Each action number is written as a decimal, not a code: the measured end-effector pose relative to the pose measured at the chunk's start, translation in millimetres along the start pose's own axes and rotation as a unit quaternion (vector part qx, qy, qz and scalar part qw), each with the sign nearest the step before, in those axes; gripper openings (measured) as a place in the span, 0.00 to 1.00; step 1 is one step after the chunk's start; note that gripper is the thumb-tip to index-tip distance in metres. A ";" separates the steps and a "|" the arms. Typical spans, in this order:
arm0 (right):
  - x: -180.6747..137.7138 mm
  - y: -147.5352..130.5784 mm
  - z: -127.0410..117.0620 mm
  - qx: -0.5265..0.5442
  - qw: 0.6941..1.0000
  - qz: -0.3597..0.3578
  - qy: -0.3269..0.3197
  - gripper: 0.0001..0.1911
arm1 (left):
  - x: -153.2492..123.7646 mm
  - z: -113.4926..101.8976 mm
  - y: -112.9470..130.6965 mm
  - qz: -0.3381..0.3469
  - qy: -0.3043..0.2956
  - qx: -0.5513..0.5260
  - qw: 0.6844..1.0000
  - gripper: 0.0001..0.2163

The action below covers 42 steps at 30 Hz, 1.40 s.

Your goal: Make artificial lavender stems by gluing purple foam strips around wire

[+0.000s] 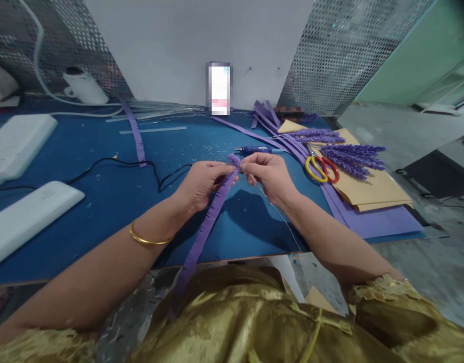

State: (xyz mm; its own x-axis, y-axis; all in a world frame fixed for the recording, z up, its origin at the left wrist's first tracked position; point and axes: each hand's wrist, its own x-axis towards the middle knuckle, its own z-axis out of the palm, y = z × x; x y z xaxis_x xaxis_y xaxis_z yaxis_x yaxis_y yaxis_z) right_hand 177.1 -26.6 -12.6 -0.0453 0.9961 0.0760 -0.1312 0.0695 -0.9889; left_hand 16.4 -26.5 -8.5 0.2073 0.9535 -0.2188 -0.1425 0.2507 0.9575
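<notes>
Above the blue table [103, 201], both my hands meet on a long fringed purple paper strip [207, 222]. My left hand [201, 182] pinches the strip just below its upper end. My right hand [267, 174] is closed on the strip's rolled tip together with a thin clear stick [280, 216] that slants down toward my right forearm. The rest of the strip trails down over the table's front edge to my lap. A gold bangle [146, 238] sits on my left wrist.
A blue glue gun [254, 149] lies just behind my hands, its black cord [114, 169] running left. At right lie yellow-and-red scissors [321, 169], finished purple lavender sprigs [348, 156], brown paper [371, 189] and purple sheets [371, 222]. White foam blocks [23, 214] sit at left.
</notes>
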 end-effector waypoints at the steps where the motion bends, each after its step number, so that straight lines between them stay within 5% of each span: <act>1: -0.5 -0.6 0.4 -0.013 1.000 -0.008 0.003 0.04 | -0.2 0.1 0.2 0.000 0.002 0.000 1.000 0.07; 9: -4.8 -0.6 0.5 -0.166 0.980 -0.112 0.017 0.03 | 0.0 1.2 -1.1 0.031 0.021 0.046 0.998 0.07; 17: -13.7 2.0 -1.4 -0.440 0.841 -0.315 0.011 0.08 | -1.7 3.7 -4.1 0.120 0.052 0.098 0.986 0.08; 25: -13.3 8.6 -3.0 -0.505 0.782 -0.367 0.005 0.12 | 0.4 2.7 -5.3 0.088 0.034 0.065 0.993 0.13; 29: -14.7 8.1 -3.8 -0.476 0.806 -0.352 -0.030 0.10 | 0.9 2.3 -3.5 0.059 0.050 0.047 0.996 0.12; 32: -14.1 4.0 -2.6 -0.391 0.873 -0.290 -0.029 0.08 | -0.1 2.5 0.6 0.050 0.055 0.041 0.996 0.10; 36: -9.7 -3.8 -0.4 -0.202 0.973 -0.103 -0.039 0.02 | -1.3 3.0 3.7 0.049 0.059 0.059 0.995 0.09; 42: -5.2 -11.7 -3.8 -0.116 0.989 0.026 -0.084 0.07 | 1.4 0.5 0.0 0.068 0.057 0.060 0.994 0.09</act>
State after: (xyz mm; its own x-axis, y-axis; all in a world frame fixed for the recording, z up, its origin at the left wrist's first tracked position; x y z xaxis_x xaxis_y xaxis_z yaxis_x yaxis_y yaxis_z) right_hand 182.6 -32.4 -1.9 -0.2127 0.9768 0.0249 0.1047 0.0481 -0.9933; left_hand 17.2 -25.3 -8.7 0.0819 0.9917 -0.0990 -0.0433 0.1028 0.9938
